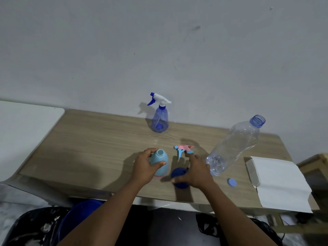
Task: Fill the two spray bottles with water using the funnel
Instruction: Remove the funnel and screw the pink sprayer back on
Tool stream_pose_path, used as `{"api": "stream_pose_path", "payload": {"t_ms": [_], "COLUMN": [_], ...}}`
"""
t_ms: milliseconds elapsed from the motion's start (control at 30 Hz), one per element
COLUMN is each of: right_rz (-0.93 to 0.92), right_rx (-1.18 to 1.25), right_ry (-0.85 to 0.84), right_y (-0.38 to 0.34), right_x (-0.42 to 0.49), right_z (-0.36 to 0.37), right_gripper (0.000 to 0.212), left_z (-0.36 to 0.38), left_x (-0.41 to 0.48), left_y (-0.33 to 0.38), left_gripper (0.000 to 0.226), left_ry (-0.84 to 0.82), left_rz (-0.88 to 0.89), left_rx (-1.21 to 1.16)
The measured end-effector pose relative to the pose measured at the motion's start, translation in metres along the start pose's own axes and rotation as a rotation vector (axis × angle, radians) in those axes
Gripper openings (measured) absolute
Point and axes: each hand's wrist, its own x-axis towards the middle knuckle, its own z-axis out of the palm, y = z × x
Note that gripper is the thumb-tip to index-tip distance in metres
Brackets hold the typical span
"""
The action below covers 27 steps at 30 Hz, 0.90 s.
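Head view: we see the left hand point(147, 166) wrapped round the uncapped light blue spray bottle point(161, 161), which stands upright on the table point(88, 148). The right hand point(195, 173) reaches forward over the dark blue funnel point(177, 173), fingers spread and nearly straight; whether it touches the funnel we cannot tell. The second spray bottle point(159, 119) stands well behind, by the wall.

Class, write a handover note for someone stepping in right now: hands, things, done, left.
Left hand grips the opened light blue bottle, upright on the table.
Right hand hovers spread over the funnel, gripping nothing.
Sprayer head lies behind the funnel; water bottle stands open at right, its cap nearby.
Dark blue spray bottle at the back has its sprayer on.
Done: one bottle opened. Left: seat funnel, fill both bottles, refit sprayers.
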Motion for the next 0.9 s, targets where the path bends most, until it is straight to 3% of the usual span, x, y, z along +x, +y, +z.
{"api": "stream_pose_path", "payload": {"t_ms": [100, 200, 333, 533, 700, 800, 900], "right_rz": [0.013, 0.067, 0.148, 0.189, 0.085, -0.077, -0.227], "right_rx": [0.313, 0.183, -0.038, 0.048, 0.350, 0.562, 0.805], "right_ry": [0.129, 0.162, 0.002, 0.002, 0.254, 0.451, 0.541], "right_y": [-0.006, -0.010, -0.011, 0.001, -0.016, -0.043, -0.072], "right_x": [0.018, 0.054, 0.077, 0.094, 0.085, 0.069, 0.038], "right_z": [-0.017, -0.020, -0.008, 0.013, -0.012, -0.043, -0.073], "right_gripper": [0.065, 0.031, 0.034, 0.021, 0.012, 0.014, 0.018], "left_z": [0.001, 0.001, 0.001, 0.001, 0.001, 0.000, 0.000], "left_x": [0.001, 0.001, 0.002, 0.000, 0.000, -0.001, -0.002], "left_y": [0.000, -0.001, 0.000, 0.005, 0.006, 0.005, 0.008], "left_gripper": [0.053, 0.054, 0.054, 0.054, 0.052, 0.053, 0.051], "left_ry": [-0.003, -0.007, -0.003, 0.005, 0.003, 0.009, 0.010], "left_rz": [0.002, 0.002, -0.004, -0.022, -0.032, -0.039, -0.047], "left_rx": [-0.007, -0.003, 0.010, 0.019, 0.008, 0.002, 0.010]}}
